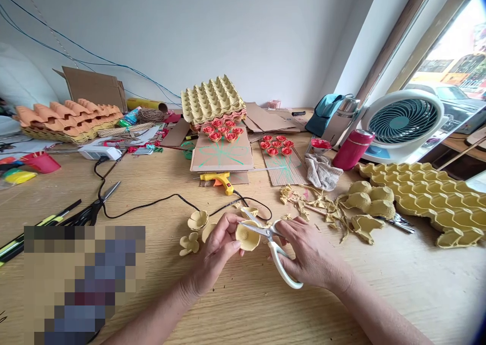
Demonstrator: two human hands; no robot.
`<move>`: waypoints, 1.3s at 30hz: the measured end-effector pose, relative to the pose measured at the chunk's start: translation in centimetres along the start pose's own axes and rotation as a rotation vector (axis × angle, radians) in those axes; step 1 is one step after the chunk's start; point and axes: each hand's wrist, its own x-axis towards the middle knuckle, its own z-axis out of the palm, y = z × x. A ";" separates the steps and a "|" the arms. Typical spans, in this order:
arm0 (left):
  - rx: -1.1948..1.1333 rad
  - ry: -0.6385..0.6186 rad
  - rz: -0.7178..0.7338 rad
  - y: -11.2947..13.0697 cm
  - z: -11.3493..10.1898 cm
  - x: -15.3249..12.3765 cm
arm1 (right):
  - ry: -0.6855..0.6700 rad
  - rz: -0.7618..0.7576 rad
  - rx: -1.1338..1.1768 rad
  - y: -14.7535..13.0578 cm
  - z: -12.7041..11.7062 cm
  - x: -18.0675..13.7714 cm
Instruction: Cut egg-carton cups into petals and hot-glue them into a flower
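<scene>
My left hand (217, 248) pinches a small yellow egg-carton cup (247, 236) just above the wooden table (243, 304). My right hand (306, 254) grips white-handled scissors (270, 243), whose blades meet the cup's rim. Two cut carton flowers (193, 231) lie left of my left hand. Carton scraps (322, 208) and cut cups (370, 198) lie to the right.
A yellow glue gun (219, 179) with a black cord lies ahead, by cardboard sheets carrying red painted flowers (222, 130). Egg trays (429, 195) sit at right, with more trays (210, 99) behind. Black scissors (91, 211) lie left. A fan (402, 122), a red bottle (353, 149) and a rag (322, 173) stand right.
</scene>
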 end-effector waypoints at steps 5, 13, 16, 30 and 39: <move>-0.103 0.003 -0.019 -0.3 -0.1 0.1 | 0.000 -0.012 0.006 0.0 0.0 -0.1; -0.305 0.012 -0.027 0.0 0.3 0.3 | -0.010 -0.032 0.008 0.4 0.1 -0.4; -0.326 0.029 -0.029 0.4 0.5 0.4 | -0.005 -0.040 0.016 0.4 0.0 -0.5; -0.222 0.006 -0.028 -0.1 0.3 0.4 | -0.016 -0.015 -0.026 0.2 0.1 -0.1; -0.341 0.029 -0.068 -0.3 -0.2 0.5 | -0.008 -0.053 -0.022 0.4 0.2 -0.5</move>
